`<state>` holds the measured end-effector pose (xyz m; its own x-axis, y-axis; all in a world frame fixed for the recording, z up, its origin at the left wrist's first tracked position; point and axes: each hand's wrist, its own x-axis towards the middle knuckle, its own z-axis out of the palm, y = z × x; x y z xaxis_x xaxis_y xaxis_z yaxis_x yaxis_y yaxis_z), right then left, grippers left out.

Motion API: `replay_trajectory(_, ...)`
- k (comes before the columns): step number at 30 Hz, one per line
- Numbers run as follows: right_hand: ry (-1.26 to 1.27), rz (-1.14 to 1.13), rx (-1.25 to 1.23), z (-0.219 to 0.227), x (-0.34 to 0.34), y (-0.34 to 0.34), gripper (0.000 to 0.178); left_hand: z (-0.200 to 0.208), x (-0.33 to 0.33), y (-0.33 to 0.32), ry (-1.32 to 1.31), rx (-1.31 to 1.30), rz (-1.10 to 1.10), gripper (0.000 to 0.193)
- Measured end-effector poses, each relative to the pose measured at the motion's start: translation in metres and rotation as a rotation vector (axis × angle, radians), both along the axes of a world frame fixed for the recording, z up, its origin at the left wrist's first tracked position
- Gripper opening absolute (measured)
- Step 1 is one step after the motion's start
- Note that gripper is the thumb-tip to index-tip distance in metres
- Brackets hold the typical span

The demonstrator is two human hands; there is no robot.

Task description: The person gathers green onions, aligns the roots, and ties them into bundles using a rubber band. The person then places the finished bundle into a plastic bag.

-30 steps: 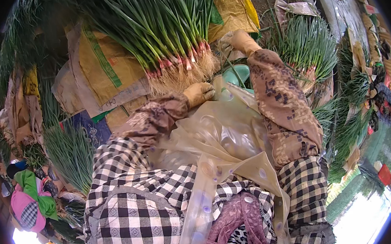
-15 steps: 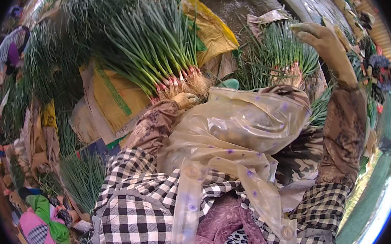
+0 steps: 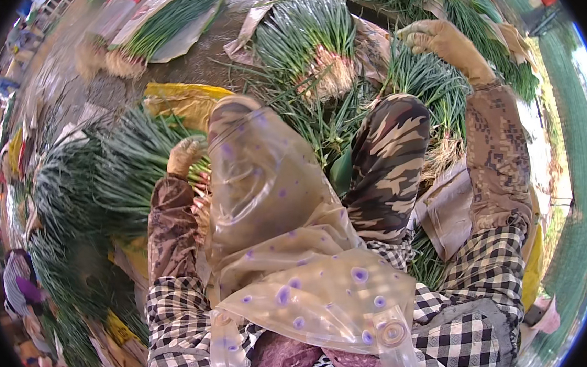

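Two gloved hands: left hand (image 3: 186, 154) at nine o'clock, fingers curled onto the large bundle of long green scallions with pale roots (image 3: 124, 173); right hand (image 3: 433, 34) at one o'clock, fingers bent, grip impossible to tell, over another green scallion heap (image 3: 430, 83). Third rooted bundle (image 3: 307, 44) at twelve — yellow woven sack (image 3: 187, 102) beside it.

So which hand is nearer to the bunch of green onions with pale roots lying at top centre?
Right. The right hand is raised just to the right of that bunch. The left hand is lower down, resting on a different bunch.
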<state>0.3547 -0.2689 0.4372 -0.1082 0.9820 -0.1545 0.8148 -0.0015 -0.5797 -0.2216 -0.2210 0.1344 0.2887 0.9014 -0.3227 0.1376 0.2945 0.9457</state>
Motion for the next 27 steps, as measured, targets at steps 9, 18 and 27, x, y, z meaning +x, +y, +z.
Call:
replay_trajectory(9,-0.002,-0.048,-0.341,-0.136,0.027,0.044,0.029,0.048,0.157,0.108,-0.062,-0.134,-0.372,0.034)
replay_trajectory(18,-0.033,0.289,0.085,-0.312,-0.057,0.097,0.041,-0.074,0.235,0.132,0.130,-0.173,-0.553,0.023)
replay_trajectory(27,-0.350,0.375,-0.372,-0.413,-0.134,0.029,0.018,-0.113,0.273,0.151,-0.082,-0.211,-0.069,0.028)
